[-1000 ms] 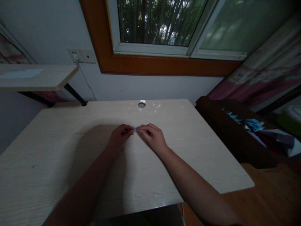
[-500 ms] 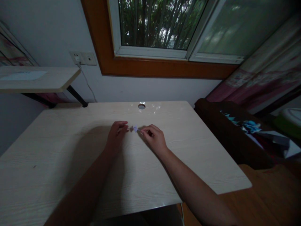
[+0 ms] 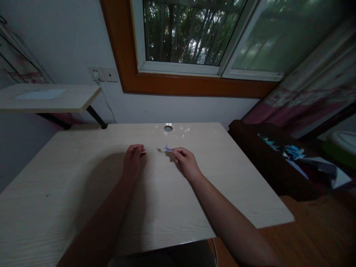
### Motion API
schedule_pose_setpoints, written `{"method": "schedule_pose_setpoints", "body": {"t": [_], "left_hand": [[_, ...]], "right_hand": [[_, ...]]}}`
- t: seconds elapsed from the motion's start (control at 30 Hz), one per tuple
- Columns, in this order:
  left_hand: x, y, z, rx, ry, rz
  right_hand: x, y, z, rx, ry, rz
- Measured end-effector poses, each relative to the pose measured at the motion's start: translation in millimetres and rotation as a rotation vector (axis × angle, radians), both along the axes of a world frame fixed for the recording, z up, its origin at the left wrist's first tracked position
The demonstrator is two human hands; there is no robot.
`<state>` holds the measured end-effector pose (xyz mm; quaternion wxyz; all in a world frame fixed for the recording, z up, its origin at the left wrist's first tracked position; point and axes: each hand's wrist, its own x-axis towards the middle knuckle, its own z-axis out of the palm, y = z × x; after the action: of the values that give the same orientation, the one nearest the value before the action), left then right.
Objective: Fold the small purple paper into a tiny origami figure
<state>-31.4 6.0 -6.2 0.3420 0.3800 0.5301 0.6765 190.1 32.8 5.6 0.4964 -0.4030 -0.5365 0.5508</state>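
On the pale wooden desk [image 3: 83,174], my right hand [image 3: 185,160] pinches a tiny purple piece [image 3: 168,148] between thumb and fingertips, just above the desk top. What the piece is stays too small and dim to tell. My left hand [image 3: 132,160] rests on the desk a short way to the left of it, fingers loosely curled and apart, holding nothing. Both forearms stretch in from the near edge.
A round cable hole [image 3: 168,128] sits at the desk's far edge. A side shelf [image 3: 55,98] juts out at the left, below a wall socket [image 3: 103,74]. A window is behind the desk. Dark furniture with cluttered items [image 3: 292,155] stands at the right.
My hands were together, both pinching the purple piece. The left hand has let go and drawn back to the left; the right keeps the piece and has shifted slightly right.
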Motion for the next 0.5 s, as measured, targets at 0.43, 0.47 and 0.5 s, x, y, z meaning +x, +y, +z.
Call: {"method": "schedule_pose_setpoints", "body": {"t": [0.43,0.47,0.5], "left_hand": [[-1.0,-2.6,3.1,-0.010,0.047,-0.009],[-1.0,-2.6,3.3,-0.010,0.046,-0.011],[-1.0,-2.5,3.3,-0.012,0.048,-0.014]], "right_hand": [[0.3,2.7,-9.2,0.012,0.014,-0.051],[-0.4,1.5,-8.9,0.026,-0.009,-0.070],[-0.9,-0.1,-8.4,0.050,-0.044,-0.091]]}}
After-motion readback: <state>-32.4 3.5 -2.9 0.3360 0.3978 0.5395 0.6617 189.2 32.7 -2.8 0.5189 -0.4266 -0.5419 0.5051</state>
